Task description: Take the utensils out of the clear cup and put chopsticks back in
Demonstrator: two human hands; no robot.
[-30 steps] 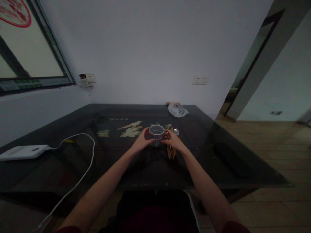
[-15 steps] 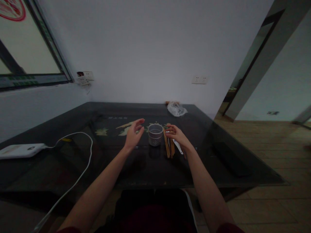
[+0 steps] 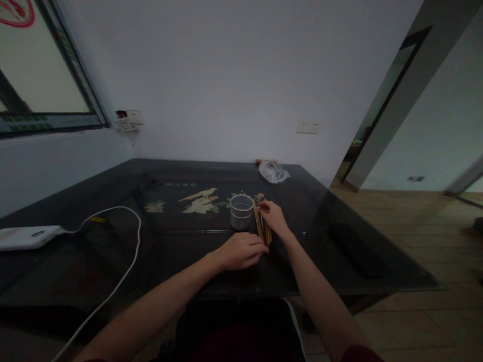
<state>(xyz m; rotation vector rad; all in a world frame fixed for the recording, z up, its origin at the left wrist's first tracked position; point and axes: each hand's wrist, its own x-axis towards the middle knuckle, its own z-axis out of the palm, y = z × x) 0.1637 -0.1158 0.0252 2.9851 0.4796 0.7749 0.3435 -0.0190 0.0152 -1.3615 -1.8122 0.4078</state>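
A bundle of wooden chopsticks (image 3: 258,221) lies on the dark table, just right of a grey cup (image 3: 242,213) with small holes low in its wall. My left hand (image 3: 243,250) is closed, its fingertips at the chopsticks' near ends. Over their far part, my right hand (image 3: 274,218) is closed too, thumb and fingers pinched on the sticks. A slim light-coloured piece shows among the chopsticks; its kind is mostly hidden by my right hand. The cup stands upright, touched by neither hand.
A crumpled clear plastic bag (image 3: 273,172) lies by the wall at the table's far edge. On the left, a white power bank (image 3: 32,237) trails a white cable (image 3: 139,231) over the near edge. A dark flat object (image 3: 356,249) rests on the right.
My left hand has come from left of the cup, down and right to the chopsticks' near ends. My right hand has closed on their far part. The white utensil beside them is now mostly hidden.
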